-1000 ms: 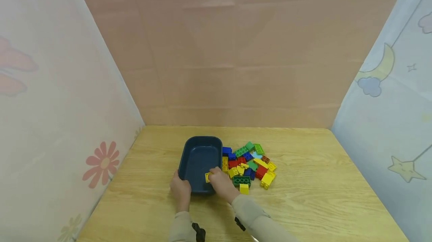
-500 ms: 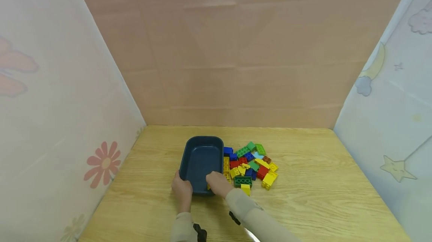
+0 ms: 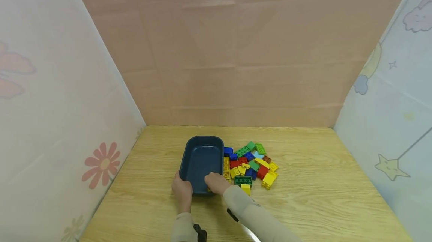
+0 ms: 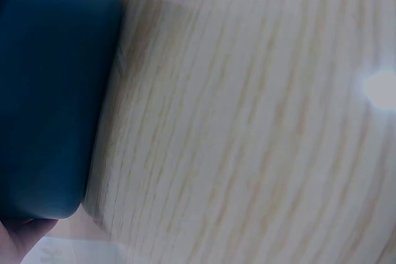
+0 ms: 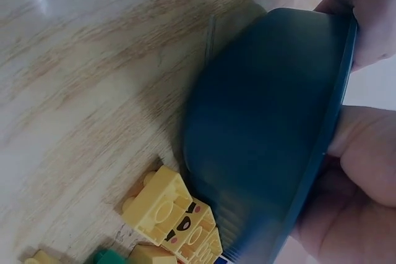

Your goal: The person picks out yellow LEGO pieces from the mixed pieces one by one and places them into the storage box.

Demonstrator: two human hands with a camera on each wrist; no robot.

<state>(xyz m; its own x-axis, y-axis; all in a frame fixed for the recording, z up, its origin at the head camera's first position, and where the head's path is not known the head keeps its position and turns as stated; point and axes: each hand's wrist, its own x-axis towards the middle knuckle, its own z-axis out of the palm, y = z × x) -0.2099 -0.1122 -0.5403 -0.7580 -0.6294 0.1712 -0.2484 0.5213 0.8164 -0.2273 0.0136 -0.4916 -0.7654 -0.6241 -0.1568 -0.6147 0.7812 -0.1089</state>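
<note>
A dark blue rectangular bin (image 3: 201,159) stands on the wooden table. My left hand (image 3: 182,190) grips its left side near the front corner, thumb at the rim. Inside the bin's front right part is my right hand (image 3: 216,182), its fingers curled and reaching down over the rim. A sliver of a yellow toy brick (image 3: 209,189) shows under those fingertips; the rest is hidden by the hand. In the right wrist view, the bin wall (image 5: 260,91) hides the fingertips and that brick.
Right of the bin lies a heap of toy bricks, among them a dark green brick (image 3: 243,181), a red brick (image 3: 262,171) and a yellow brick (image 3: 269,179). Yellow bricks (image 5: 161,208) sit close against the bin's wall. A brown backdrop (image 3: 216,66) and patterned side panels enclose the table (image 3: 320,182).
My right hand has lowered the yellow brick further into the front of the bin, so less of the brick shows. My left hand keeps its grip on the bin.
</note>
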